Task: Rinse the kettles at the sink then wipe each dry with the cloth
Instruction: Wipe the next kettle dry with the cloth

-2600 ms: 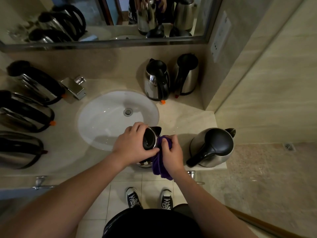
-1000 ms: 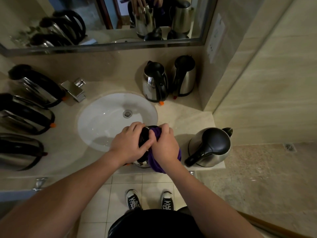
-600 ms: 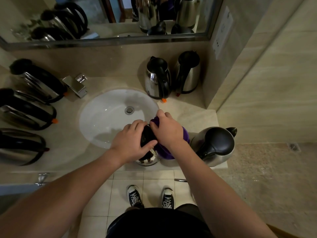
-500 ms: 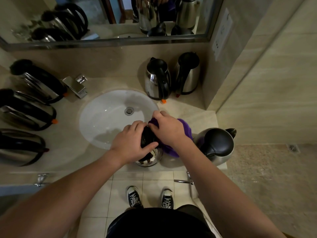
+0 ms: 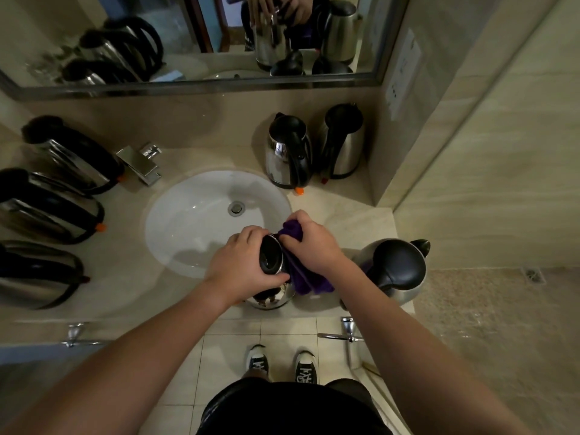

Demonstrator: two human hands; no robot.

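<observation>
A steel kettle point(image 5: 270, 297) with a black top stands on the counter's front edge, just right of the white sink point(image 5: 201, 221). My left hand point(image 5: 240, 266) grips its black top from the left. My right hand point(image 5: 309, 243) presses a purple cloth point(image 5: 306, 279) against the kettle's right side and far rim. Most of the kettle's body is hidden by both hands and the cloth.
A round black-lidded kettle point(image 5: 397, 270) sits close at the right. Two upright kettles point(image 5: 288, 152) stand behind the sink. Three kettles point(image 5: 47, 208) line the left counter. A chrome tap point(image 5: 141, 164) is at the sink's back left. A wall corner rises right.
My right hand slid with the purple cloth from the kettle's near right side up over its top toward the far rim. My left hand kept its grip on the kettle.
</observation>
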